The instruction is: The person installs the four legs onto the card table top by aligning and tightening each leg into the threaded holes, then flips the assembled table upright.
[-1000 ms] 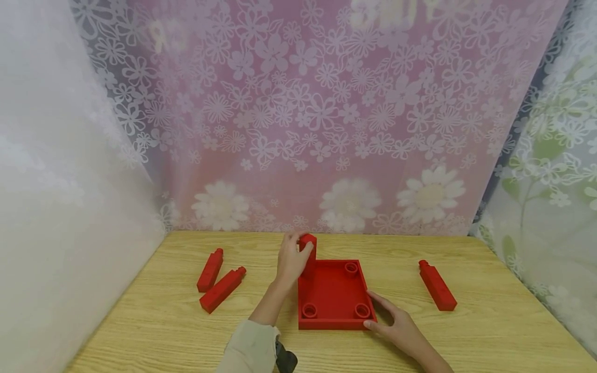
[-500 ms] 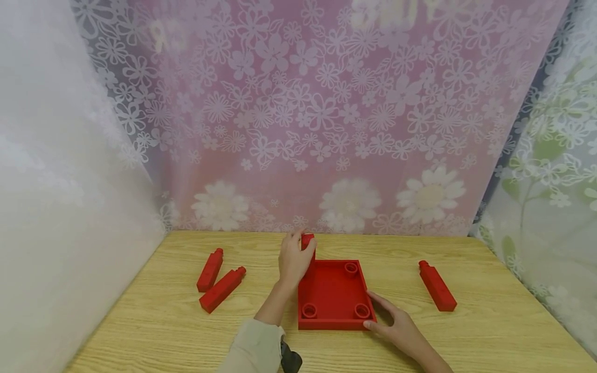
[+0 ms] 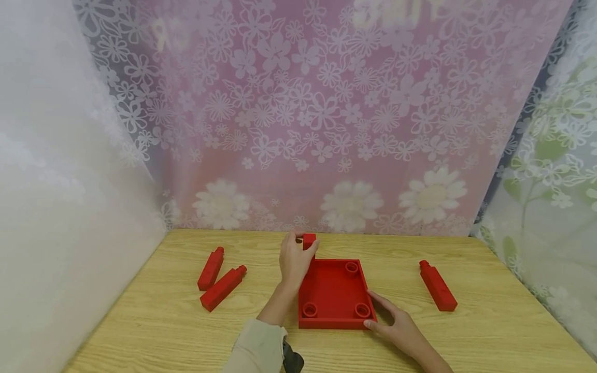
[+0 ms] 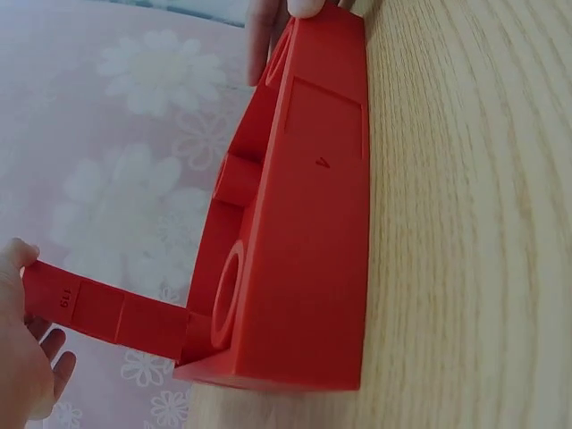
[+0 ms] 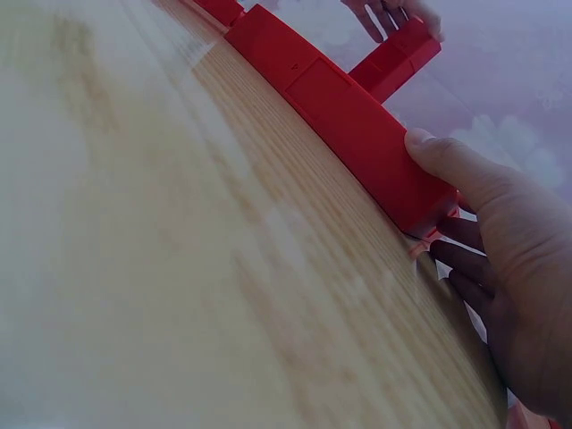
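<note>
A red square tabletop [image 3: 333, 290] with raised edges lies on the table, inner side up. Round sockets show in three of its corners. At the far left corner stands a red square leg [image 3: 310, 240], pinched near its top between the thumb and fingers of my left hand [image 3: 292, 261]. The left wrist view shows the leg's lower end [image 4: 152, 326] meeting that corner; the joint itself is hidden inside the rim. My right hand [image 3: 396, 326] grips the near right corner, its thumb on the front wall [image 5: 357, 134] in the right wrist view and its fingers along the side.
Two more red legs [image 3: 211, 269] with narrow knobbed ends lie close together on the left of the wooden table [image 3: 158, 331]. Another leg [image 3: 437, 286] lies on the right. Flowered curtains [image 3: 345, 129] stand behind the table and at the right side.
The leg in my left hand has turned and stands straighter, and that hand has shifted slightly to the right. My right hand and the tabletop have stayed in place.
</note>
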`<state>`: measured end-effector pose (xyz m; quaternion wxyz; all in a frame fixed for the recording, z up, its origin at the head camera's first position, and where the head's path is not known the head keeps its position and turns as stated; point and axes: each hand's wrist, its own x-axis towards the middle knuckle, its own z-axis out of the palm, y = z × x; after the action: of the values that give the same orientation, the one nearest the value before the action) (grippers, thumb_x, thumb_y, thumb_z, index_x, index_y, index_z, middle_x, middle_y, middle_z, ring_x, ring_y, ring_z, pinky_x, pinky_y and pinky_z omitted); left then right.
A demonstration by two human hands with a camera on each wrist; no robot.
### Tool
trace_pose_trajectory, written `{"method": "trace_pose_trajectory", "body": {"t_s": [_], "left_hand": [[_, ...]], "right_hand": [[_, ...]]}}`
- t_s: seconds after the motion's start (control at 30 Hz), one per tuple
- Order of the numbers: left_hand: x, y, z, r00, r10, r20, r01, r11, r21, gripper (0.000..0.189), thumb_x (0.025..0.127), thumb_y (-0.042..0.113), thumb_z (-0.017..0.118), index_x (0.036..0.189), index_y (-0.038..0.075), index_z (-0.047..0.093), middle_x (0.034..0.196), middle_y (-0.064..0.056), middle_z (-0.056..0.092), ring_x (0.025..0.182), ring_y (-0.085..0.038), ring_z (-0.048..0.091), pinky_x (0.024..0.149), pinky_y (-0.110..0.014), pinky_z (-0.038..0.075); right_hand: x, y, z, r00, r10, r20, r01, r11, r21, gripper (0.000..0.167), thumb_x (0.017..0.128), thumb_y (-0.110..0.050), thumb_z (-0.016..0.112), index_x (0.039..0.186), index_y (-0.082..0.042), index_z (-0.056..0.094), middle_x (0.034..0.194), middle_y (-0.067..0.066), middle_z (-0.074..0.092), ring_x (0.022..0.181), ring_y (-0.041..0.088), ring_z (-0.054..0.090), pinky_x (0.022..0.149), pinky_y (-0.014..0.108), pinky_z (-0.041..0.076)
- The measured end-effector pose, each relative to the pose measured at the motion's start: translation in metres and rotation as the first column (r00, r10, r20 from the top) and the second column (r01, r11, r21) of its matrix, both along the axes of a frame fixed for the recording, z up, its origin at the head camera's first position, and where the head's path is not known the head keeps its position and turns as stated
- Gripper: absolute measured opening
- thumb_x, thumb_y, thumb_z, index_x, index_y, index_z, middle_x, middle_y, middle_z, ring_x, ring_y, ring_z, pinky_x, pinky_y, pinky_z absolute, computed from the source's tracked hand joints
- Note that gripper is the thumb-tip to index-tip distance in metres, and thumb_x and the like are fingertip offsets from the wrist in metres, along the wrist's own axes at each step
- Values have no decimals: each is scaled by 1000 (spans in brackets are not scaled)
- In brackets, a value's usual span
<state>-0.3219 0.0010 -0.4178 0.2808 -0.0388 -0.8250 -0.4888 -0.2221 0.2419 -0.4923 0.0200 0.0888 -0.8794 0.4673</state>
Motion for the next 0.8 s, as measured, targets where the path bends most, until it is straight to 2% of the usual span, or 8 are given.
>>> {"method": "trace_pose_trajectory", "body": {"t_s": [0.2,0.4,0.63,0.8], "left_hand": [[-3,-5,-2,998,-66,12,65,996,69,36,76,27,76,102,5,63,93,-7,58,84,-22,54,64,-32,48],[-4,-9,-1,995,-97,23,93,988,124,36,74,25,78,102,6,64,91,-5,59,82,-20,54,63,-29,48],[-2,-12,-1,992,-123,35,117,985,125,36,75,26,77,102,6,65,92,-4,60,83,-20,54,65,-31,48],[3,-16,2,984,-168,68,161,983,91,41,77,25,75,110,4,62,102,-9,58,94,-24,52,76,-37,47]], "right_hand": [[0,0,0,1000,-1,19,1,1000,-6,70,77,-36,73,137,-15,45,136,13,43,127,34,33,98,54,28],[2,-1,1,1000,5,27,-4,1000,-19,70,77,-36,73,138,-16,44,137,13,42,128,34,32,99,54,27],[8,-3,2,1000,-7,17,7,1000,-10,70,77,-36,73,137,-15,44,137,13,43,128,34,32,99,54,27],[11,-5,1,1000,-13,8,13,1000,-8,70,77,-36,73,137,-15,45,136,12,43,127,34,33,99,53,27]]}}
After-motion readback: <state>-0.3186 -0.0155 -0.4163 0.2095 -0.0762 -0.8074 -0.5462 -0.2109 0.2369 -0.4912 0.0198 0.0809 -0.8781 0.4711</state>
